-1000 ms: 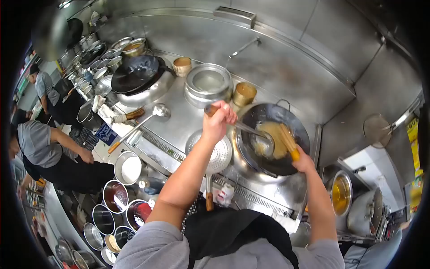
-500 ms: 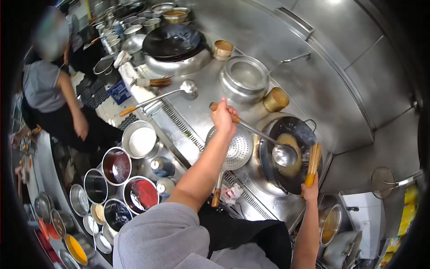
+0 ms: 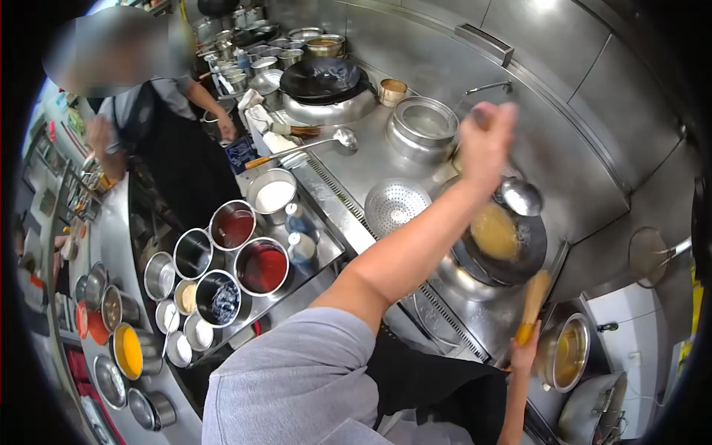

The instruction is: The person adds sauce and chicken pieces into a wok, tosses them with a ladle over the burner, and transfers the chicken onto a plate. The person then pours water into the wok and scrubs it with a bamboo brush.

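Note:
My left hand (image 3: 486, 148), smeared by motion, is closed on a ladle (image 3: 523, 197), whose metal bowl hangs over the far rim of the wok. The black wok (image 3: 532, 256) sits on the burner with cloudy yellowish liquid (image 3: 495, 232) in its bottom. At the wok's near right side, my right hand (image 3: 524, 354) grips the yellow-bound end of a bamboo wok brush (image 3: 536, 297). The brush's bristles point up, apart from the liquid. Partly behind my left forearm lies a perforated strainer (image 3: 397, 206) on the steel counter.
A second wok (image 3: 322, 78) stands on the far burner. A lidless metal pot (image 3: 423, 126) and another ladle (image 3: 345, 139) are on the counter. Several sauce pots, one red (image 3: 263, 265), fill the left side. A co-worker (image 3: 174, 141) stands beyond them. A round-mesh skimmer (image 3: 650, 256) hangs right.
My left hand has moved right and up, lifting the ladle from the wok's liquid. My right hand has drawn the brush down, away from the wok. The strainer's handle is now hidden; the view has shifted.

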Demonstrator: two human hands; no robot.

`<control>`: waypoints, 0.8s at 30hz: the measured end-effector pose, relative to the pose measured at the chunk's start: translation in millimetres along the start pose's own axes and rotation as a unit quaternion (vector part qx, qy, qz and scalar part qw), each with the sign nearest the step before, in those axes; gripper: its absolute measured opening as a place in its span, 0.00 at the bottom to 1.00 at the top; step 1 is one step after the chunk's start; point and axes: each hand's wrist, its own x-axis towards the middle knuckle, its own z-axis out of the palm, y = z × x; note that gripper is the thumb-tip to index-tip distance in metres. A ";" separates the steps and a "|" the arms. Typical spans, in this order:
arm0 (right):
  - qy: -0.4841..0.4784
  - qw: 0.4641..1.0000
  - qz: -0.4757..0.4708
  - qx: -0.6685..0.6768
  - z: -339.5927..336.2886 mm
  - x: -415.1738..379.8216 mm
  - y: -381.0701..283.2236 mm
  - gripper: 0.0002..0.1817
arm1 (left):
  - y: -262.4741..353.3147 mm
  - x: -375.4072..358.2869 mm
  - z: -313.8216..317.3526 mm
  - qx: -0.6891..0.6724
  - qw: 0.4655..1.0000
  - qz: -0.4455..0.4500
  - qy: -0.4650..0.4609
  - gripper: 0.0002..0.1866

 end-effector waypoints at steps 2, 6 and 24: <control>0.041 0.991 0.012 0.127 -31.0 -29.1 -2.6 0.53 | 12.8 -27.6 68.2 0.077 0.985 0.053 -0.146 0.09; 0.140 0.978 -0.118 0.099 -57.4 -63.3 69.2 0.51 | 28.2 -83.9 165.0 0.209 0.835 0.053 -0.506 0.16; 0.016 0.958 -0.039 0.284 -76.3 -191.9 108.3 0.53 | -147.1 -574.1 -138.2 0.273 0.614 0.016 -0.741 0.04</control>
